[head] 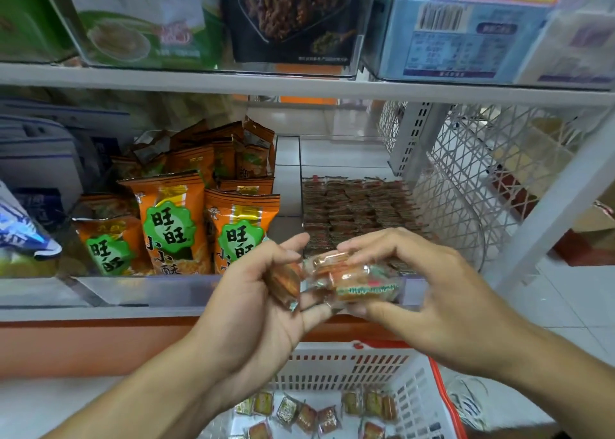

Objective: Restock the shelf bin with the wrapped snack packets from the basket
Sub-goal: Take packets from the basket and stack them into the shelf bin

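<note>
Both hands up at the shelf edge. Left hand (266, 292) grips one wrapped packet (283, 284) between thumb and fingers; right hand (409, 289) pinches a small stack of packets (349, 277). Shelf bin (359, 205) right behind, already lined with rows. Basket (382, 372) below, several packets (306, 417) loose on its floor.

Two hands (263, 292) (one basket (349, 365))

bright, even light | soft focus (upper shelf blurriest) | edges bowed
</note>
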Motion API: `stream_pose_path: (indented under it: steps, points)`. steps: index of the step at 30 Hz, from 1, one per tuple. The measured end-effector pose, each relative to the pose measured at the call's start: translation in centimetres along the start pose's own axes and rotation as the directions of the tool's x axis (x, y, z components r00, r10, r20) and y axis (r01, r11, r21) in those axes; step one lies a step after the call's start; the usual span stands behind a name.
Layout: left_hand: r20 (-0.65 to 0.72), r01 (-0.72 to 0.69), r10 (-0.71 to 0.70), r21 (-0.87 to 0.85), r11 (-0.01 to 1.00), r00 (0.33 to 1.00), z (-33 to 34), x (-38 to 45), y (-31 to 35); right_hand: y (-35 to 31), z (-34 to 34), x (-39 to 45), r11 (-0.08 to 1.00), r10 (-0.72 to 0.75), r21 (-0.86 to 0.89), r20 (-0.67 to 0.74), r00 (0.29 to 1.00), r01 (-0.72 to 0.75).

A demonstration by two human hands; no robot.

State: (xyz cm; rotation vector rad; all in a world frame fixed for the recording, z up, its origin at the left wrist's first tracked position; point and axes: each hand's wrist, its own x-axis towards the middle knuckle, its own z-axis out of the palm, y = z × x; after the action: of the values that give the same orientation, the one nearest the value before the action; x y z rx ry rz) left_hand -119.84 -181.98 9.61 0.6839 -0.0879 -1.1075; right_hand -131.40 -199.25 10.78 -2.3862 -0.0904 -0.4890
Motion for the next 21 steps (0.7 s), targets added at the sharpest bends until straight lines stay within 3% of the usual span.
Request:
stream_pose_path:
  steps: [3, 6, 10, 13, 15, 17, 19, 21]
  points:
    - [-0.056, 0.015, -0.013, 0.051, 0.999, 0.998, -0.2, 0.2, -0.1, -0.1, 0.5, 0.2, 0.921, -0.325, -0.226, 0.003, 0.946, 0.317]
    - [-0.153, -0.044, 0.065, 0.133, 0.99, 0.986, -0.3, 0.3, -0.5, -0.2, 0.7, 0.3, 0.868, -0.365, -0.335, 0.075, 0.928, 0.368]
    - [-0.227, -0.188, 0.263, 0.306, 0.933, 0.938, -1.0, 0.5, -0.1, -0.3, 0.7, 0.1, 0.934, -0.266, -0.217, 0.102, 0.958, 0.283]
    - [-0.235, -0.243, 0.377, 0.451, 0.859, 0.896, -1.5, 0.5, 0.3, -0.6, 0.3, -0.1, 0.999, -0.005, 0.049, 0.126, 0.992, -0.001]
    - [-0.245, -0.242, 0.391, 0.473, 0.847, 0.887, -1.7, 0.4, 0.5, -1.0, 0.0, 0.0, 0.922, 0.151, 0.334, 0.154, 0.977, -0.195]
    - [-0.245, -0.246, 0.383, 0.448, 0.86, 0.89, -1.8, 0.4, 0.5, -0.7, 0.2, 0.1, 0.773, 0.257, 0.57, 0.118, 0.959, -0.278]
    - [-0.242, -0.247, 0.365, 0.406, 0.88, 0.899, -1.6, 0.3, 0.4, -0.4, 0.5, 0.3, 0.699, 0.355, 0.64, 0.078, 0.932, -0.319]
    - [-0.237, -0.22, 0.331, 0.397, 0.891, 0.914, -1.4, 0.3, 0.4, -0.4, 0.6, 0.5, 0.739, 0.374, 0.586, 0.054, 0.926, -0.333]
